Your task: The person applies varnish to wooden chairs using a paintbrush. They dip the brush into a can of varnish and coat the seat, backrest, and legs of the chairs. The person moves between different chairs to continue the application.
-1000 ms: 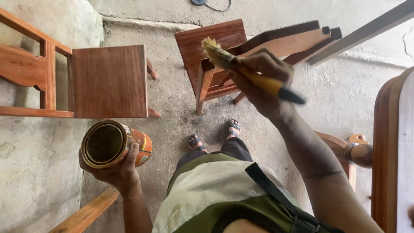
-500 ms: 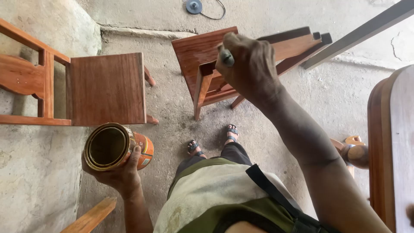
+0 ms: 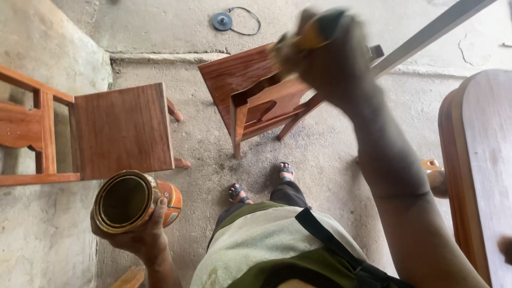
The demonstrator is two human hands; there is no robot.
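You stand in a furniture workshop, bare concrete floor [image 3: 330, 160], freshly varnished wooden chairs [image 3: 122, 130] around you, open varnish can [image 3: 133, 200], unfinished wood panel [image 3: 488, 160] at your right

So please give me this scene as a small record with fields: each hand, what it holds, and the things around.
left hand: holds an open round can, orange outside, tilted toward the camera
right hand: raised and blurred, grip closed on a brush handle
in front: reddish wooden chair lying tipped on the concrete floor
left side: second wooden chair, also lying on its side
right edge: curved wooden panel
far floor: small dark disc with a cord
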